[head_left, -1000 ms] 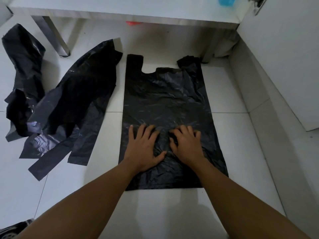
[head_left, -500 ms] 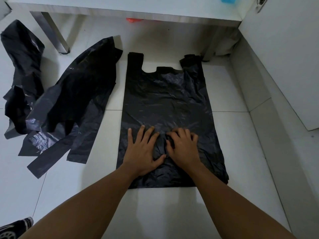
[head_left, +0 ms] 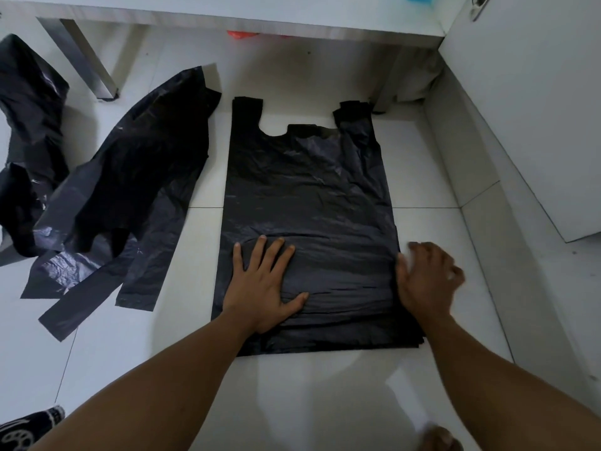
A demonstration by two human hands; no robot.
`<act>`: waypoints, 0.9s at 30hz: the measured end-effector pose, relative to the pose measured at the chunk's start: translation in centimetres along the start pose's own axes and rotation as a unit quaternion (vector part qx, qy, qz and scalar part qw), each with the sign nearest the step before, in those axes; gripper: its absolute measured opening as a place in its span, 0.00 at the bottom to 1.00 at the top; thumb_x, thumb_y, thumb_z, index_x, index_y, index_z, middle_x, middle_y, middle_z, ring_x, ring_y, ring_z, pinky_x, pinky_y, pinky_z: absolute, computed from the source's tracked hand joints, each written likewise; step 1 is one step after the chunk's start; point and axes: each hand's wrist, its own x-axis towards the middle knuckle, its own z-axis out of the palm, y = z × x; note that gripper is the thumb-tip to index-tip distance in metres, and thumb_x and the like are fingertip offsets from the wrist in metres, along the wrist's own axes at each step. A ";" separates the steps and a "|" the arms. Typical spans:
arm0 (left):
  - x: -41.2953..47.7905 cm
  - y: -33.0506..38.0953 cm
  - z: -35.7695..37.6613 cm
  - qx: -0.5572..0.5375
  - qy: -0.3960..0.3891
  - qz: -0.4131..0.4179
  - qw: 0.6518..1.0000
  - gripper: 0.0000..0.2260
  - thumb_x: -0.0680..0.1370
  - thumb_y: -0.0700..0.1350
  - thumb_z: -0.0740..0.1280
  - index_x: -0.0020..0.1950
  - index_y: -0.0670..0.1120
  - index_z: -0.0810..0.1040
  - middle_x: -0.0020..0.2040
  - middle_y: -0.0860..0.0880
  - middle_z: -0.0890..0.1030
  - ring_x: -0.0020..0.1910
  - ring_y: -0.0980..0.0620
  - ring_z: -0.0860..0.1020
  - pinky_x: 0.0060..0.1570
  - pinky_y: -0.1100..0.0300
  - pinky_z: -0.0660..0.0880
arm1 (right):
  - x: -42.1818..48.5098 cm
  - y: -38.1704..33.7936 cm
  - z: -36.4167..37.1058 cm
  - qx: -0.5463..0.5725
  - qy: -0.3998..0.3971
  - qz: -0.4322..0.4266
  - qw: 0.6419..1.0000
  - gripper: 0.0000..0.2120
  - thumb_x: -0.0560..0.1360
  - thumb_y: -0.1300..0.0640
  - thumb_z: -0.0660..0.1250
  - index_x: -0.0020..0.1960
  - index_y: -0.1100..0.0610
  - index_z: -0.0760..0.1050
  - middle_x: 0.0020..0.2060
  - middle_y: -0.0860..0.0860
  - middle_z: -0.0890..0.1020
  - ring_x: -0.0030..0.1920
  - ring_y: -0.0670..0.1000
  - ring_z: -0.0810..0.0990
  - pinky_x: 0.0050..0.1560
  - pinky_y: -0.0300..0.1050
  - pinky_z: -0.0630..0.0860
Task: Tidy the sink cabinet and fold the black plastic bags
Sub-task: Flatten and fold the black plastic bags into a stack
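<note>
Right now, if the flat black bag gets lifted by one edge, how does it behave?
Probably floppy: the flat black bag is creased and lies limp on the tile floor. Likely very light, being thin film. May slide on glossy tile; the left hand presses it flat.

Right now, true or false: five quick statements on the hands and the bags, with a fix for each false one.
1. The left hand lies flat, fingers spread, on the spread bag. True.
2. The spread bag's handles point toward the person. False: they point away from the person.
3. The right hand is at the spread bag's right edge. True.
4. The spread bag is already folded in half. False: it lies spread out at full length, both handles showing.
5. The other black bags lie crumpled on the floor to its left. True.
</note>
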 end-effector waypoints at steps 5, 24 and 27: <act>0.1 0.0 0.1 -0.018 0.006 -0.001 1.000 0.41 0.75 0.75 0.48 0.82 0.52 0.56 0.81 0.48 0.57 0.81 0.43 0.50 0.74 0.30 0.43 | 2.1 2.0 -1.6 0.054 0.033 0.137 0.989 0.20 0.82 0.44 0.56 0.69 0.54 0.70 0.66 0.58 0.72 0.68 0.61 0.66 0.68 0.65 0.58; 10.7 2.1 -4.1 -0.025 0.053 -0.060 0.996 0.30 0.77 0.68 0.55 0.69 0.47 0.69 0.71 0.43 0.69 0.73 0.39 0.62 0.72 0.26 0.45 | 6.5 -9.8 -0.5 0.025 -0.086 -0.131 0.987 0.15 0.80 0.54 0.56 0.63 0.48 0.76 0.62 0.48 0.74 0.61 0.53 0.69 0.52 0.51 0.55; 12.7 1.0 -3.0 -0.014 0.021 -0.035 0.999 0.38 0.76 0.73 0.50 0.79 0.51 0.61 0.79 0.45 0.60 0.80 0.38 0.52 0.71 0.26 0.38 | 7.1 -10.1 -0.6 0.017 -0.090 -0.122 0.988 0.14 0.80 0.54 0.57 0.61 0.48 0.77 0.60 0.49 0.75 0.60 0.54 0.70 0.53 0.51 0.56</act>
